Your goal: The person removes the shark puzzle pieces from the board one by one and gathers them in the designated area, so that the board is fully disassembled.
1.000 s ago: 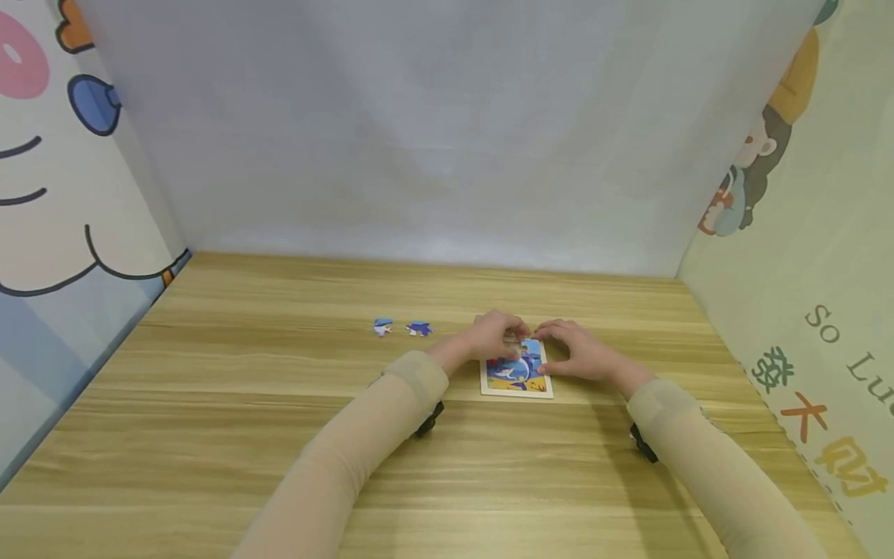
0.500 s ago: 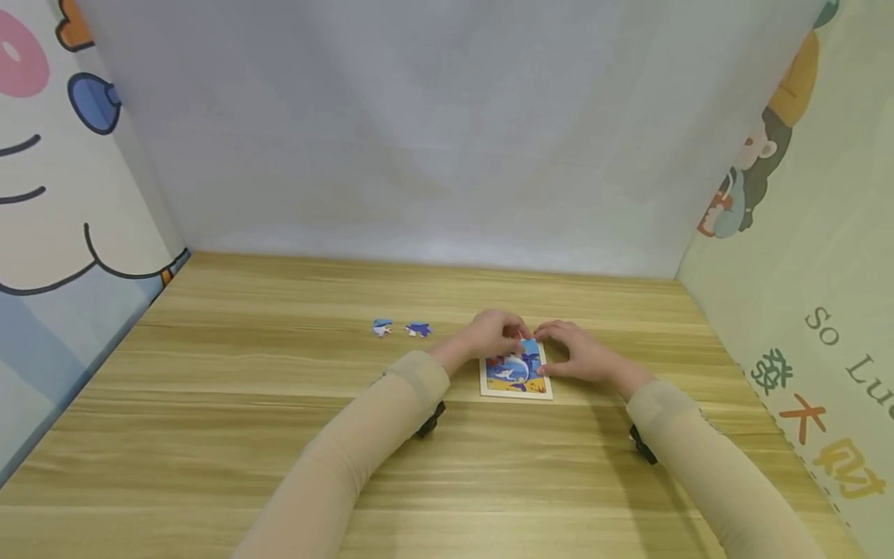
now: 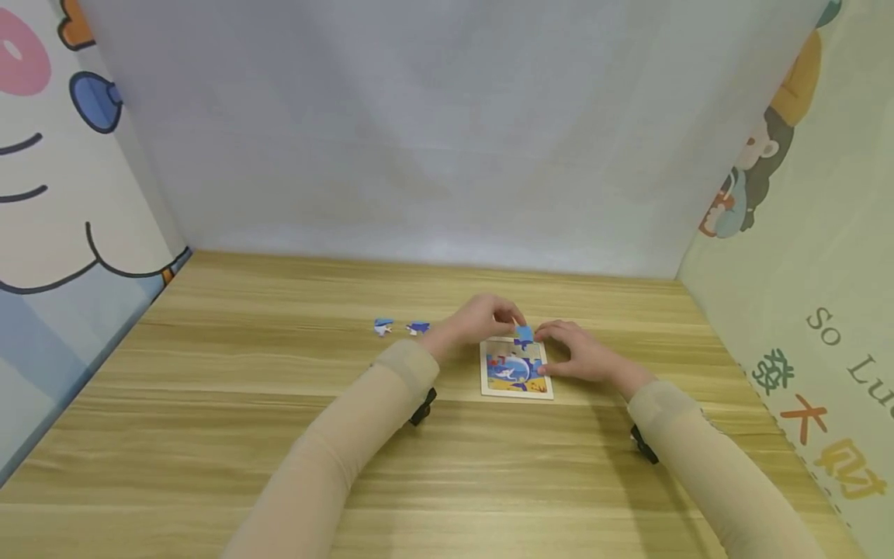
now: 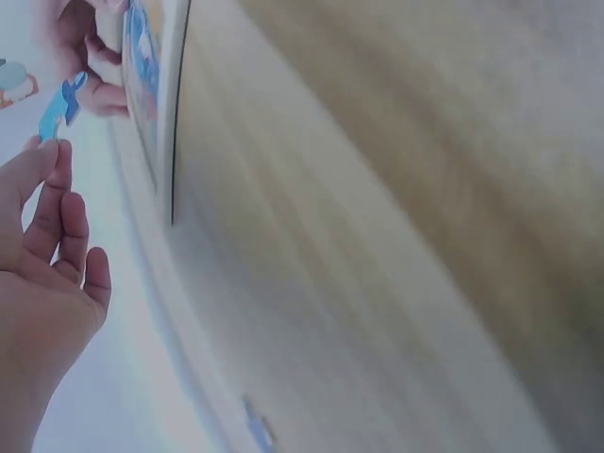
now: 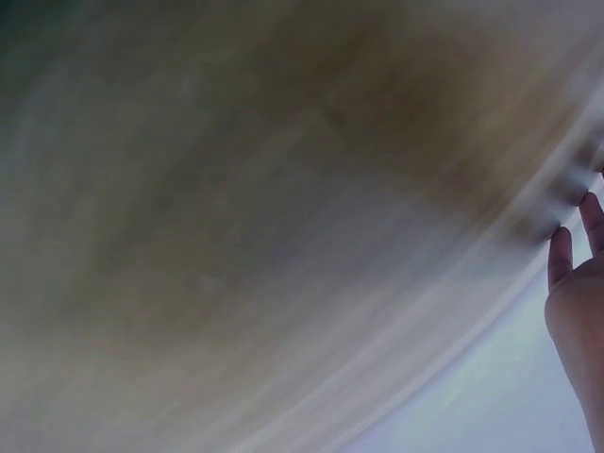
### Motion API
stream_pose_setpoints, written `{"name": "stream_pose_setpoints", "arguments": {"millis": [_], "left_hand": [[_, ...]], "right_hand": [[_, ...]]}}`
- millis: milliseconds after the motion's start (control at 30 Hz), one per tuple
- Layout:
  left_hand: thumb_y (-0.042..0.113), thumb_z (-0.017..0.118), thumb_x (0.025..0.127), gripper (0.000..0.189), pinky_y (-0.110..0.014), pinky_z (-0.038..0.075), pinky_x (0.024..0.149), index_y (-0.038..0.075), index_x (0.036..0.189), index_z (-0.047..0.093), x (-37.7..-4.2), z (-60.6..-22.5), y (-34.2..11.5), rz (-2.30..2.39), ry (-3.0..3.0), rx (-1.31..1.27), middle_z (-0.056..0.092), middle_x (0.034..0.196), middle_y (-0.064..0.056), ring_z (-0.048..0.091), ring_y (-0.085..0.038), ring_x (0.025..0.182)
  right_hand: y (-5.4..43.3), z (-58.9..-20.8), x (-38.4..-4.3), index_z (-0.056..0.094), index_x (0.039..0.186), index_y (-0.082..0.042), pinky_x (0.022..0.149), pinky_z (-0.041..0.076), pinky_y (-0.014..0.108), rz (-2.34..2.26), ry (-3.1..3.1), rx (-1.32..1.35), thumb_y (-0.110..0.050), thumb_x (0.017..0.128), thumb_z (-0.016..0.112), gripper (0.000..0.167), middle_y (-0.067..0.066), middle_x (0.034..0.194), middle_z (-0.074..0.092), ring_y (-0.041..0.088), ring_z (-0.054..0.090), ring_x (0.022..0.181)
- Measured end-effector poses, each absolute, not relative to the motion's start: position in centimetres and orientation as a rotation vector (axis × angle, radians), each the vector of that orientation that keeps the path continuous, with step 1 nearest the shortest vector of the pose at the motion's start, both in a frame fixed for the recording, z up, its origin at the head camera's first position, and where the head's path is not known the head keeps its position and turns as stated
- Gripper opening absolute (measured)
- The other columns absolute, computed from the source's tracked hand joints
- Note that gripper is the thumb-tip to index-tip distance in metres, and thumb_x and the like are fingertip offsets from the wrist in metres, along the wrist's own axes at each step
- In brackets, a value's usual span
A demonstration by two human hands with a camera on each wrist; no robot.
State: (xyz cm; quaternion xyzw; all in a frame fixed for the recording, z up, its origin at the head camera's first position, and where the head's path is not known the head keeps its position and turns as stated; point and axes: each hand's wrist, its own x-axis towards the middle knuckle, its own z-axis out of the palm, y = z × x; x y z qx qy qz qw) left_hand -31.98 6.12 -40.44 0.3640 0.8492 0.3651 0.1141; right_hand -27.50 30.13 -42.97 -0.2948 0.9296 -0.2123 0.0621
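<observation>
My left hand [image 3: 485, 318] pinches a light blue jigsaw piece [image 3: 524, 335] with a dark blue part, between thumb and fingertips, raised over the far right corner of a small jigsaw puzzle board [image 3: 517, 395]. The left wrist view shows this piece [image 4: 53, 115] tilted at the fingertips. The board has a pale frame and a sea picture with a dolphin; its far part shows bare backing. My right hand [image 3: 583, 353] grips the board's right side, thumb on the frame's edge and fingers bent at the far corner. The right wrist view shows only part of that hand [image 5: 580, 283].
Two loose jigsaw pieces lie left of the board: a blue and white one [image 3: 382, 327] and a dark blue one [image 3: 417, 328]. The wood-grain table [image 3: 447, 481] meets a pale curtain [image 3: 433, 155] at the back and printed panels on both sides.
My left hand has lifted the light blue piece out of the board's far right corner and moved slightly up and away, uncovering the bare backing. My right hand has stayed in place.
</observation>
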Motion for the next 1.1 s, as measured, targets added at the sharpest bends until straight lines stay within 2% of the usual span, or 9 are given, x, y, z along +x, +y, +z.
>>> {"name": "stream_pose_setpoints", "arguments": {"millis": [233, 500, 867, 1000, 1100], "left_hand": [[0.017, 0.058, 0.094, 0.018, -0.025, 0.046, 0.086, 0.016, 0.109, 0.068, -33.0, -39.1, 4.6, 1.011, 2.471, 1.092, 0.067, 0.103, 0.001, 0.059, -0.012, 0.098], [0.013, 0.058, 0.094, 0.019, -0.03, 0.047, 0.091, 0.01, 0.111, 0.067, -34.1, -38.3, 2.0, 1.035, 2.438, 1.096, 0.066, 0.11, -0.004, 0.06, -0.016, 0.101], [0.009, 0.059, 0.093, 0.018, -0.03, 0.048, 0.089, 0.007, 0.108, 0.068, -34.8, -39.5, -1.1, 1.003, 2.47, 1.036, 0.066, 0.107, -0.006, 0.061, -0.018, 0.098], [0.013, 0.06, 0.093, 0.017, -0.032, 0.048, 0.09, 0.011, 0.107, 0.069, -34.6, -40.2, -2.0, 0.965, 2.495, 0.954, 0.066, 0.107, -0.004, 0.06, -0.018, 0.1], [0.015, 0.061, 0.093, 0.015, -0.032, 0.048, 0.086, 0.013, 0.105, 0.069, -34.3, -40.7, -2.6, 0.957, 2.496, 0.885, 0.066, 0.102, -0.003, 0.058, -0.017, 0.095]], "right_hand": [[30.2, -42.9, -27.4, 0.055, 0.127, -0.009, 0.108, 0.026, 0.055, -0.64, 2.818, -0.902, -0.04, 0.081, 0.072, 0.058, 0.013, 0.137, 0.048, 0.034, 0.038, 0.13], [30.1, -42.4, -27.3, 0.054, 0.127, -0.007, 0.108, 0.024, 0.056, -0.632, 2.816, -0.908, -0.036, 0.082, 0.072, 0.057, 0.016, 0.137, 0.048, 0.037, 0.038, 0.13], [30.3, -42.4, -27.3, 0.053, 0.129, -0.01, 0.11, 0.024, 0.053, -0.59, 2.8, -0.877, -0.041, 0.081, 0.072, 0.06, 0.012, 0.139, 0.046, 0.033, 0.036, 0.132], [30.2, -42.4, -27.3, 0.053, 0.129, -0.01, 0.109, 0.025, 0.053, -0.588, 2.796, -0.887, -0.041, 0.081, 0.072, 0.06, 0.013, 0.139, 0.046, 0.033, 0.036, 0.132], [30.0, -42.4, -27.4, 0.053, 0.129, -0.01, 0.109, 0.025, 0.053, -0.583, 2.795, -0.891, -0.041, 0.082, 0.071, 0.06, 0.012, 0.139, 0.046, 0.033, 0.036, 0.132]]}}
